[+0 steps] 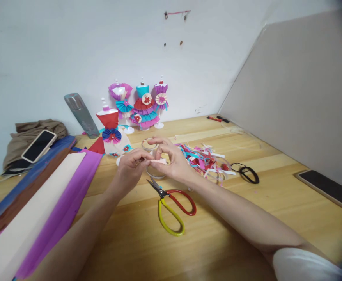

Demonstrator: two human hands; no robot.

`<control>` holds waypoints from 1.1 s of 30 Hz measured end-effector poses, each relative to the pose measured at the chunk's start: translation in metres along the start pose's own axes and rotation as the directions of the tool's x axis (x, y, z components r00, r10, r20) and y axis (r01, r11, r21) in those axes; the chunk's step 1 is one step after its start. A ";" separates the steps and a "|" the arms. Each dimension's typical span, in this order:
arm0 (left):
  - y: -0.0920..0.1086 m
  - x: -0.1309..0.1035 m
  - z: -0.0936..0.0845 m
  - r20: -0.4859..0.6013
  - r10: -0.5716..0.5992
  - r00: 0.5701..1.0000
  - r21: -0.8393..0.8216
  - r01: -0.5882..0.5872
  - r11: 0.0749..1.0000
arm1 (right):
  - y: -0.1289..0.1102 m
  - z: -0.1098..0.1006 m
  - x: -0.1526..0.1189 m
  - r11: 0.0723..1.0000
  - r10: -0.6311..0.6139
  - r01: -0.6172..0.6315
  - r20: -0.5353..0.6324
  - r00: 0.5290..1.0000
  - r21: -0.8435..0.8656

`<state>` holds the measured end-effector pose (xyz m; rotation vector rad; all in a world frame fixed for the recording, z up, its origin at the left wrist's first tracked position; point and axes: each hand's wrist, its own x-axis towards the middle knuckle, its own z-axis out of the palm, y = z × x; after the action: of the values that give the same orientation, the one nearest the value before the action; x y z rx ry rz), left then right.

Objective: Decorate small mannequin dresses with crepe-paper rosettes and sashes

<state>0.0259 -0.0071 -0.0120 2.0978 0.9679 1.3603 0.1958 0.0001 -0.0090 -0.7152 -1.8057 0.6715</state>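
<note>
Four mini mannequins (110,120) look dressed already; left hand (130,168) and right hand (173,163) pinch a pale piece (160,160), not attached yet.

The left hand (131,166) and the right hand (172,160) meet over the middle of the bench (135,249), and they block the straight way from the scissors (162,193) to the dress forms (143,91). On the left, the paper sheets (43,203) and the bottle (82,115) are obstacles. On the right, the scraps (201,158) lie in the way, but between the black band (257,177) and the right phone (328,189) a hand can pass. Nearer than the scissors, the bench gives open room.
</note>
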 end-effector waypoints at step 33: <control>0.006 -0.001 -0.008 -0.135 0.226 0.965 0.353 -0.167 0.921 | 0.001 0.016 -0.008 0.884 0.312 -0.291 0.001 0.950 0.367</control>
<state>0.0202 -0.0117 -0.0046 2.4177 1.1570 1.5935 0.1830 -0.0070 -0.0190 -0.7591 -1.4696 1.1475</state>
